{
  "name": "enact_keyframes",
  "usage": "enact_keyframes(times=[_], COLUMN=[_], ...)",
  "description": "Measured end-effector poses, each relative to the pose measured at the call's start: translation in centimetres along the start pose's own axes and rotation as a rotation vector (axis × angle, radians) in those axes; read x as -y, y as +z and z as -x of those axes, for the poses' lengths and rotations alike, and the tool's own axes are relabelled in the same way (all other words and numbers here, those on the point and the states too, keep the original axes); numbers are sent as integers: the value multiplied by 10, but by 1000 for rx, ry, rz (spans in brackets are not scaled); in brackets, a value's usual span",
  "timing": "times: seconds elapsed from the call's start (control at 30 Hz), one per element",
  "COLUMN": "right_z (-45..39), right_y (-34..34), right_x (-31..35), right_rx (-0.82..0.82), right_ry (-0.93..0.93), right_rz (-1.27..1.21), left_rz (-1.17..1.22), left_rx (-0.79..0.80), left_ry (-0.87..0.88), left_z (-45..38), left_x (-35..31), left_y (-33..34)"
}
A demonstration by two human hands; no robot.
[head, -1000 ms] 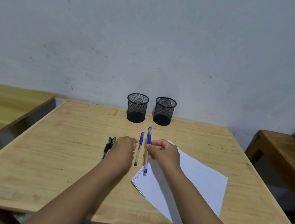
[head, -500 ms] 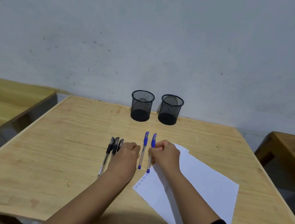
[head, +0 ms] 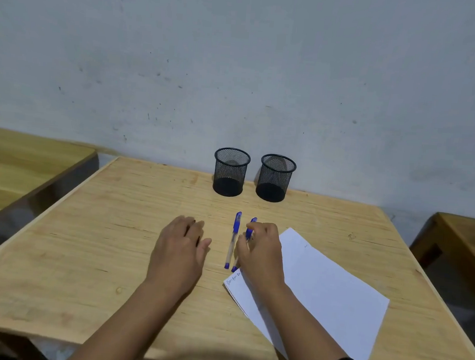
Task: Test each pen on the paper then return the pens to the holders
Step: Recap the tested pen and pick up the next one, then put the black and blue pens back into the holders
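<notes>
Two blue pens between the hands, holders empty at the back

Nearest lies the white paper (head: 330,289), small scribbles on its left corner, on the wooden table (head: 82,253). Just left of the paper, the right hand (head: 262,252) pinches a blue pen (head: 250,229) against the table; a second blue pen (head: 233,240) lies free beside it. Further left of the paper, the left hand (head: 181,249) rests flat, palm down, fingers loosely spread. Beyond the paper stand two black mesh holders (head: 230,172) (head: 275,178).
</notes>
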State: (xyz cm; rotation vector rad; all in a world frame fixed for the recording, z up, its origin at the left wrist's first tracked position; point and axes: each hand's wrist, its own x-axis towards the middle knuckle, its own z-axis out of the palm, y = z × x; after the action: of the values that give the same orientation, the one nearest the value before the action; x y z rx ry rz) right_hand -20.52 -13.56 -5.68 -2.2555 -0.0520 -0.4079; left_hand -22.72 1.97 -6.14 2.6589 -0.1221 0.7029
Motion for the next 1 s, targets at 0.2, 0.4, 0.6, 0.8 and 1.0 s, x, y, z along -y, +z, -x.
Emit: enact_keyframes(times=[0.2, 0.4, 0.6, 0.8, 1.0], right_z=[3, 1, -14, -23, -25], right_y=[11, 20, 22, 25, 28], right_x=[1, -2, 3, 7, 8], right_rx=[28, 57, 103, 81, 71], right_ry=[20, 55, 126, 146, 182], right_rz=[42, 150, 260, 238, 197], left_rz=[103, 36, 28, 60, -33], left_rx=[153, 210, 212, 193, 203], left_ry=[-250, -264, -271, -255, -233], left_z=[15, 13, -7, -18, -16], left_x=[14, 13, 13, 12, 11], left_y=[-1, 11, 11, 12, 14])
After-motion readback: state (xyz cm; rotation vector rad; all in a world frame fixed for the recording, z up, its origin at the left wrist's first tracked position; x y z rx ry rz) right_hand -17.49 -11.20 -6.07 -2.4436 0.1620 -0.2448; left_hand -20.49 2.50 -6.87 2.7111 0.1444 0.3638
